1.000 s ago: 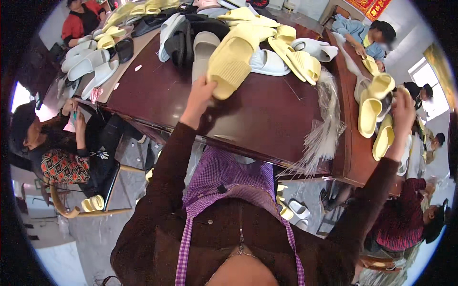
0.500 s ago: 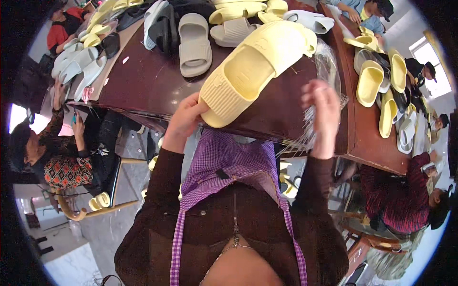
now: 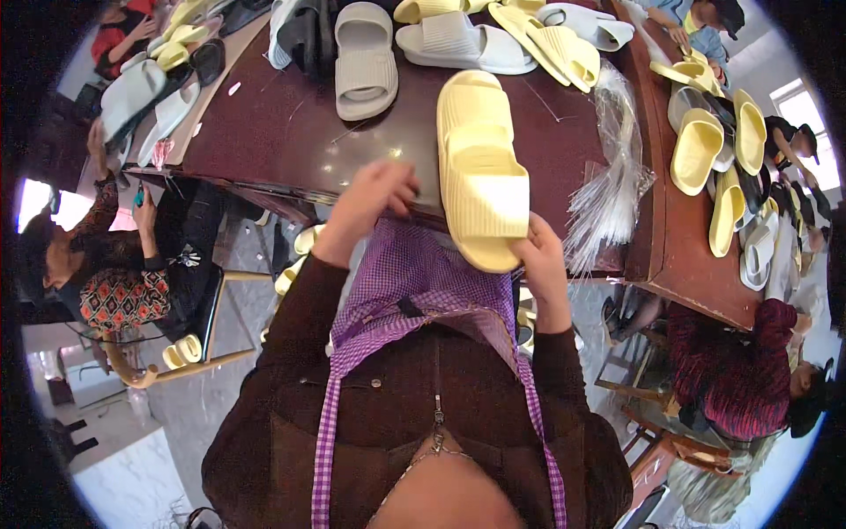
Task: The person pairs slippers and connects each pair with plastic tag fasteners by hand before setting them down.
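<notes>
A pair of yellow slide sandals (image 3: 489, 198), seemingly fitted together, stands upright at the table's near edge with two ribbed straps showing. My right hand (image 3: 545, 260) grips the lower end from the right side, thumb on the near sole. To its left, my left hand (image 3: 374, 201) is off the sandals, fingers loosely bent and apart with nothing in them. A bundle of clear plastic strips (image 3: 612, 189) lies on the tabletop to the right of the sandals.
The dark red table (image 3: 291, 141) bears grey slides (image 3: 365, 66), a light grey pair (image 3: 465, 42) and more yellow slides (image 3: 560, 48) toward the back. On the right, a second table (image 3: 705, 282) holds piled slides. Co-workers sit at left (image 3: 123, 300) and right (image 3: 731, 366).
The yellow sandals have swung from a slant to nearly upright and come nearer. My left hand has let go of them; my right hand has moved in and taken hold of their lower end.
</notes>
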The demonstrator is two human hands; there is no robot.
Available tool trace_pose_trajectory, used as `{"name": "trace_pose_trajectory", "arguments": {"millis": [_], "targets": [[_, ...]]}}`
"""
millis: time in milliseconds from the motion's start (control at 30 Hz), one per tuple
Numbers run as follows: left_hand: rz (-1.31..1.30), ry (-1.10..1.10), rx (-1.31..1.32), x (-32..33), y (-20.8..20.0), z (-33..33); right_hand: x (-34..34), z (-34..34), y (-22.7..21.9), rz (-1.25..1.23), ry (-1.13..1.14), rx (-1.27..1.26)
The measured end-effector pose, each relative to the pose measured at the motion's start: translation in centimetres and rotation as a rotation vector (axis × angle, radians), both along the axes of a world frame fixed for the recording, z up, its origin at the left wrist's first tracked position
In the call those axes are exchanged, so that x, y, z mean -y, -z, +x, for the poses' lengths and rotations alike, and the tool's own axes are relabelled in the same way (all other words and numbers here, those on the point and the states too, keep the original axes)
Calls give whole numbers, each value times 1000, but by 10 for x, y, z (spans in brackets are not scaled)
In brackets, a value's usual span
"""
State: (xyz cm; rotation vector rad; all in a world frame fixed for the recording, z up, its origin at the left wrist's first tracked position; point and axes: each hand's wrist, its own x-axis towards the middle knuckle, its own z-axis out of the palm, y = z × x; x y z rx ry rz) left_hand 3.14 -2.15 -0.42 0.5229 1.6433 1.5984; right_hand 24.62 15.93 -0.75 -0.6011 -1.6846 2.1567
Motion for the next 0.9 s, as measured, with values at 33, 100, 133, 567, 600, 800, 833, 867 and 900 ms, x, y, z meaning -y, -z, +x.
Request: {"name": "trace_pose_trajectory", "arguments": {"millis": [33, 100, 133, 567, 600, 800, 833, 867, 900], "targets": [[52, -75, 2, -6, -4, -7, -2, 8, -2, 43, -35, 32], [99, -159, 12, -21, -12, -22, -6, 15, -6, 79, -53, 55], [201, -158, 159, -29, -14, -31, -7, 17, -8, 119, -67, 74], [217, -485, 86, -33, -3, -100, -61, 69, -38, 423, 35, 246], [218, -485, 91, -33, -7, -104, -75, 81, -41, 415, 95, 204], [98, -150, -68, -32, -7, -116, -129, 81, -92, 633, 93, 144], [82, -95, -76, -42, -7, -114, -136, 74, -100, 647, 81, 176], [86, -78, -70, -50, -6, -111, -142, 65, -107, 660, 69, 207], [62, -37, -73, -59, -10, -105, -144, 50, -115, 696, 36, 241]]}}
